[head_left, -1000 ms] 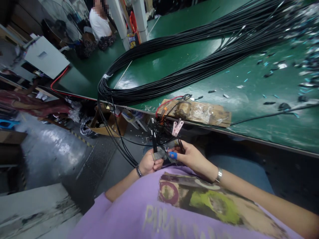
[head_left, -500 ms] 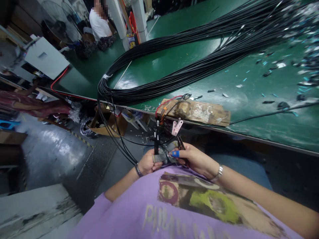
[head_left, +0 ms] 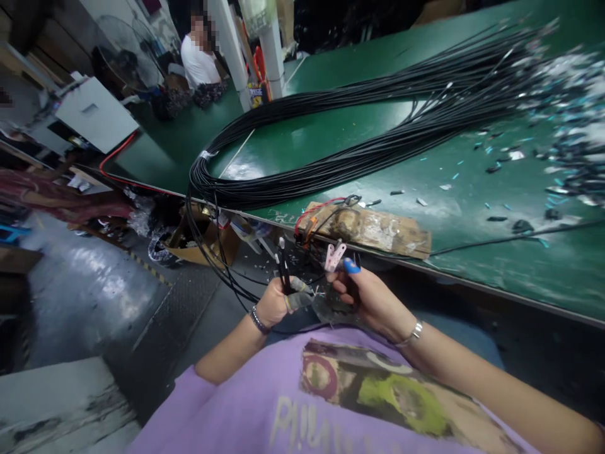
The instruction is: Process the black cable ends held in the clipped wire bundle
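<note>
My left hand (head_left: pixel 275 302), with grey wraps on its thumb and finger, is closed around black cables (head_left: pixel 284 277). Their light-tipped ends stick up above the fist, and thin bare wires (head_left: pixel 317 291) fan out past the fingertips. Blue tape covers the thumb of my right hand (head_left: pixel 368 299), whose fingers are curled. Its fingertips are close to a pink clip (head_left: pixel 335 257) at the bench edge; whether they touch it is unclear. Small dark tips show behind that thumb, but what the hand holds is hidden.
A long bundle of black cables (head_left: pixel 265 192) loops over the green bench (head_left: pixel 340 135). A wooden board (head_left: pixel 392 233) with wires lies at its front edge. Scraps (head_left: pixel 567 145) litter the right side. A cardboard box (head_left: pixel 208 243) stands below, and a person in white (head_left: pixel 198 60) is further back.
My right hand has moved away from my left hand, up to the pink clip. The left hand has shifted slightly left and still holds the cables. The view has moved a little.
</note>
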Action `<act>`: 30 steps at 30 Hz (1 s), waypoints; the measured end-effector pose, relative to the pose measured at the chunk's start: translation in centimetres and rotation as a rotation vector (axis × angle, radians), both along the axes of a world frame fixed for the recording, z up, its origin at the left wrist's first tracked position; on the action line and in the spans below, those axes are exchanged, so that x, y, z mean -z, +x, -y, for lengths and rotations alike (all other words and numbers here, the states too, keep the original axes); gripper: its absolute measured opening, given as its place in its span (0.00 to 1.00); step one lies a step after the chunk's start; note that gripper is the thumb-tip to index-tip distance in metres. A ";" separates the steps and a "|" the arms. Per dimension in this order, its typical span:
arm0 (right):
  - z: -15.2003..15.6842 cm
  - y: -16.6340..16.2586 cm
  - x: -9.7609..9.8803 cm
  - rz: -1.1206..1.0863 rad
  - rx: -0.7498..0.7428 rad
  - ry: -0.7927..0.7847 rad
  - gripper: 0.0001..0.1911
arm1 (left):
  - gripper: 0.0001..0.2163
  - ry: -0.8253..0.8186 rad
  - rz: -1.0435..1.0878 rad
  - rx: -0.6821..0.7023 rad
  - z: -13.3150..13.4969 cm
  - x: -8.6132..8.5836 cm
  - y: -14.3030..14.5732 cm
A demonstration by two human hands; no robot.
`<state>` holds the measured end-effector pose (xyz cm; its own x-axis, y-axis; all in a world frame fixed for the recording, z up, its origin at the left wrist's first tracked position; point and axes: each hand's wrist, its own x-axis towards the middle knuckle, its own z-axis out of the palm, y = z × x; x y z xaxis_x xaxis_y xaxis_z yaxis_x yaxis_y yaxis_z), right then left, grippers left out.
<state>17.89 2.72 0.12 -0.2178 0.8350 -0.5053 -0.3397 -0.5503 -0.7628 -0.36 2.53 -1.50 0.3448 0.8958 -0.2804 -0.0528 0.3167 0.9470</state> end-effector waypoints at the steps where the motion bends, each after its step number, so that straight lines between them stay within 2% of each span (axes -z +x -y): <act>1: -0.5 0.1 -0.2 -0.015 -0.015 0.007 0.26 | 0.19 0.011 0.008 -0.013 -0.2 0.0 0.1; 4: -1.7 0.0 -0.8 -0.039 -0.028 0.041 0.28 | 0.19 0.032 0.042 -0.046 -1.0 -0.2 0.7; 8: -2.4 -0.3 -1.0 -0.060 0.017 0.058 0.24 | 0.18 0.061 0.084 -0.067 -1.7 -0.3 1.5; 20: -2.7 -0.7 -0.6 -0.166 0.156 0.020 0.19 | 0.18 0.050 0.114 -0.015 -2.5 -0.2 2.7; 30: -1.7 -0.5 -0.1 -0.286 0.131 0.016 0.22 | 0.21 0.040 0.115 -0.024 -2.4 -0.3 2.8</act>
<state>17.36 4.44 0.19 -0.2388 0.8729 -0.4256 -0.6090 -0.4759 -0.6345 2.45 4.93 -1.17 0.3509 0.9138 -0.2043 -0.1688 0.2763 0.9461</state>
